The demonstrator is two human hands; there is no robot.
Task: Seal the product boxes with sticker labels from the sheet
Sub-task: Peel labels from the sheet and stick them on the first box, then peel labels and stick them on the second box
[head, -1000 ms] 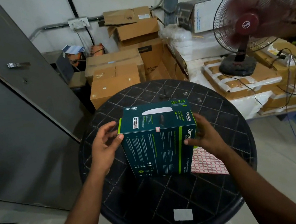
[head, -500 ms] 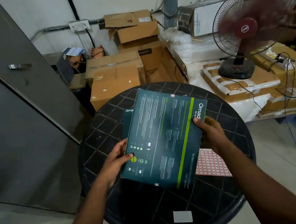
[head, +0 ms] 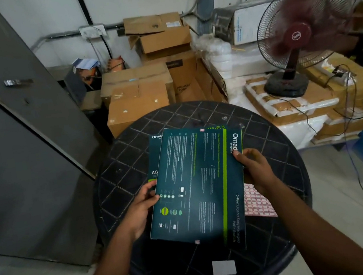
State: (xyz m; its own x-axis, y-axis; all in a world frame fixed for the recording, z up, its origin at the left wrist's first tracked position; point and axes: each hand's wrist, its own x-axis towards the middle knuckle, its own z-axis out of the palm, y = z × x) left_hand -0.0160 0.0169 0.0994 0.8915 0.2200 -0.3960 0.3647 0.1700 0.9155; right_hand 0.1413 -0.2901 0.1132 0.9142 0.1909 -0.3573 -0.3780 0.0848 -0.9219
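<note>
Round black table (head: 121, 184) filling the centre of the frame, left hand (head: 142, 208) and right hand (head: 254, 168) gripping opposite edges of a dark green product box (head: 195, 187) at mid-frame, second box (head: 155, 155) lying beneath, sticker sheet (head: 256, 201) lying at lower right, fan (head: 299, 35) spinning at upper right.

Held box (head: 196, 182) above sheet (head: 257, 201), table (head: 282, 169)

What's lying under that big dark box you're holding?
Under the held box, a second Omada box shows at left and the sticker sheet at right; both are mostly covered.
</note>
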